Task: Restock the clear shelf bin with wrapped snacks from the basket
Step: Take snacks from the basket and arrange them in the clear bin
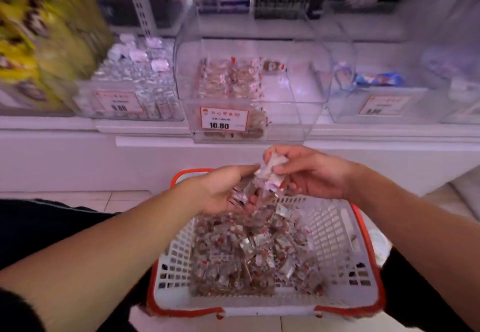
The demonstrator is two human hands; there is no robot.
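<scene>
The wrapped snacks (255,251) lie mostly in the white basket (335,230) with the red rim, heaped toward its left and middle part, while the right side of the basket floor is almost bare. A small bunch of them (270,173) is lifted above the far edge of the basket, between the two hands. The left hand (223,188) has its fingers curled under and around several packets, and the right hand (311,173) pinches the top of the same bunch with thumb and fingers. I think both hands hold it together so that the loose packets do not slip out on the way up.

Straight ahead and higher stands the clear shelf bin (298,90), with a price label (224,121) reading 10.80 on its front. Inside, snacks of the same kind (231,78) are stacked only in the left half; the right half shows the bare bottom, so much room is left to fill. The bin is well apart from the hands.

To the left is another clear bin (135,79) full of silvery small packets, and further left some yellow bags (39,33), blurred. To the right a bin (379,79) holds a blue package; the rest there is too unsharp to tell
</scene>
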